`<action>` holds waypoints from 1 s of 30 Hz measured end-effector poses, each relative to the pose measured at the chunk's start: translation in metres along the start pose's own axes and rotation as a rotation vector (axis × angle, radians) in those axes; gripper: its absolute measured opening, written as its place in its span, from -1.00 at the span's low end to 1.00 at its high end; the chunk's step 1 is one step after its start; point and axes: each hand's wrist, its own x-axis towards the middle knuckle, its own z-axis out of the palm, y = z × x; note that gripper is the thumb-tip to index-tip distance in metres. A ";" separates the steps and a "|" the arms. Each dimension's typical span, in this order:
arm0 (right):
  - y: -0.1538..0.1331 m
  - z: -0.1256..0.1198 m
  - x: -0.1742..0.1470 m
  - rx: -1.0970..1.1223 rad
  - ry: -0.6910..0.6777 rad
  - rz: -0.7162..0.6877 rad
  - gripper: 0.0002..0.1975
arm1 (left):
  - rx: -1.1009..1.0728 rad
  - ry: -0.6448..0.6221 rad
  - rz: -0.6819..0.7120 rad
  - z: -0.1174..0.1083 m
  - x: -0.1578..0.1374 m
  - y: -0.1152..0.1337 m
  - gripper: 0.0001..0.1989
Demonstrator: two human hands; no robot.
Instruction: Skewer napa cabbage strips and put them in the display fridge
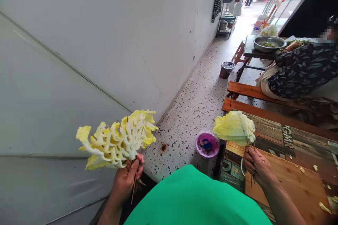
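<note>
My left hand (129,174) is closed round the thin sticks of a large bunch of skewered cabbage leaves (121,140), pale yellow with white ribs, held up before the grey wall. On the other side, my right hand (257,163) grips the sticks of a smaller bunch of cabbage skewers (235,126), raised over the table's near edge. Below that hand lies a wooden board (293,190) with scraps of leaf on it. The two bunches are well apart, and stick ends poke out beneath both fists.
A purple-rimmed bin (207,144) stands on the speckled floor beside the patterned table (274,126). Wooden benches (245,89) lie beyond, where a person (303,66) sits at another table with a metal bowl (269,44). A dark bin (226,70) stands in the passage.
</note>
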 end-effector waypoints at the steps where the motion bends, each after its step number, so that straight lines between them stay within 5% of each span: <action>1: 0.003 0.013 0.006 0.000 0.003 0.002 -0.41 | 0.002 0.032 -0.004 -0.013 0.000 0.000 -0.71; 6: 0.012 0.045 0.033 0.025 0.028 0.036 -0.35 | -0.017 0.161 -0.028 -0.048 0.011 0.010 -0.66; 18: 0.001 0.053 0.063 0.092 0.205 -0.122 -0.36 | -0.043 0.037 -0.144 -0.065 0.055 0.024 -0.65; 24: -0.005 0.045 0.064 0.061 0.244 -0.081 -0.34 | -0.118 -0.118 -0.160 -0.034 0.103 0.023 -0.68; 30: 0.011 0.031 0.097 0.094 0.345 -0.077 -0.33 | -0.052 -0.301 -0.154 0.024 0.190 0.031 -0.64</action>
